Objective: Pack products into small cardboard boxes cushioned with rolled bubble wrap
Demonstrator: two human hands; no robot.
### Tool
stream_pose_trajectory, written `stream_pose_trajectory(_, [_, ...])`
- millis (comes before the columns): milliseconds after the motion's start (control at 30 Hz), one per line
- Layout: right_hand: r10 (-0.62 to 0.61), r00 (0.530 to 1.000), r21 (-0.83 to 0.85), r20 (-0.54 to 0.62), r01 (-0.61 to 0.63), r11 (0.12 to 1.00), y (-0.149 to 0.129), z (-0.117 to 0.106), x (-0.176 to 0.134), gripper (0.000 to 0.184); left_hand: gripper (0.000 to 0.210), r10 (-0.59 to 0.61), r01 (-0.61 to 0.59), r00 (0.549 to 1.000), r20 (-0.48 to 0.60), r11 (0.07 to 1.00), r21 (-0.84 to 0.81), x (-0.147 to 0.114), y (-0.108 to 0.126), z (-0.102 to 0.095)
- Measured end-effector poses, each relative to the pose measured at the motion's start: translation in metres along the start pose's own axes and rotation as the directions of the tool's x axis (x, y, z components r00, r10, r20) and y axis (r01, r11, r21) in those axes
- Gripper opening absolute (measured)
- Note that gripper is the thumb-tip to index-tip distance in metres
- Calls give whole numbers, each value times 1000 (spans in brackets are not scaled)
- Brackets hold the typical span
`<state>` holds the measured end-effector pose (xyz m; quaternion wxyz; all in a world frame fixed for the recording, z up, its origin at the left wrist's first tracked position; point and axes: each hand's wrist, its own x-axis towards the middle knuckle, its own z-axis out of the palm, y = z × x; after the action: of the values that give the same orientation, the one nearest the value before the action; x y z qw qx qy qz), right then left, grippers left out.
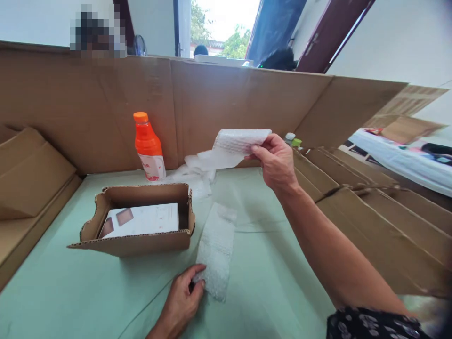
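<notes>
Fingertips of the right hand (278, 162) pinch a white, folded sheet of bubble wrap (236, 149) above the pale green tabletop (271, 282). Thumb and forefinger of the left hand (181, 299) hold the edge of a flat, translucent bubble-wrap rectangle (217, 249), beside an open brown cardboard box (155, 247) (white printed packaging (148, 220) inside).
</notes>
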<state>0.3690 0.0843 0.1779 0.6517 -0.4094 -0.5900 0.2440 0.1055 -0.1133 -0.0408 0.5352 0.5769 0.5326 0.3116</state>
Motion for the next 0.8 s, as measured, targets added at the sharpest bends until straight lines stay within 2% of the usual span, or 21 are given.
stream_pose_trajectory(67, [7,1000,-88,-22,-9,996,-1,-20,-38,18,47,-21,21,1000,17,1000,4,-7,8,-5])
stream_pose_trajectory(133, [96,995,-189,34,-88,978,5,-39,-86,15,50,-49,50,999,22,998,-25,-16,13,-9])
stream_pose_trajectory(200, [245,960,-282,138,-199,938,15,-59,-141,12,52,-92,94,995,23,994,-62,-25,12,-12])
stream_pose_trajectory(300, [419,876,-412,238,-300,861,29,-87,-221,5,54,-149,151,988,30,985,-81,-33,8,-13])
stream_pose_trajectory(400, [459,854,-510,243,-290,810,37,-108,-273,13,57,-171,174,984,42,982,-68,-35,8,-13])
stream_pose_trajectory(500, [419,873,-547,251,-229,805,40,-122,-287,21,58,-185,188,982,45,981,-52,-34,16,-11])
stream_pose_trajectory(633, [397,881,-557,259,-199,806,38,-128,-270,23,61,-227,228,974,26,971,-71,-38,29,-10])
stream_pose_trajectory(733, [411,893,-553,185,-251,795,37,-114,-246,24,61,-274,273,962,4,957,-95,-43,34,-12])
stream_pose_trajectory(800, [445,880,-581,163,-279,765,38,-97,-226,26,61,-291,288,957,-12,951,-110,-46,32,-15])
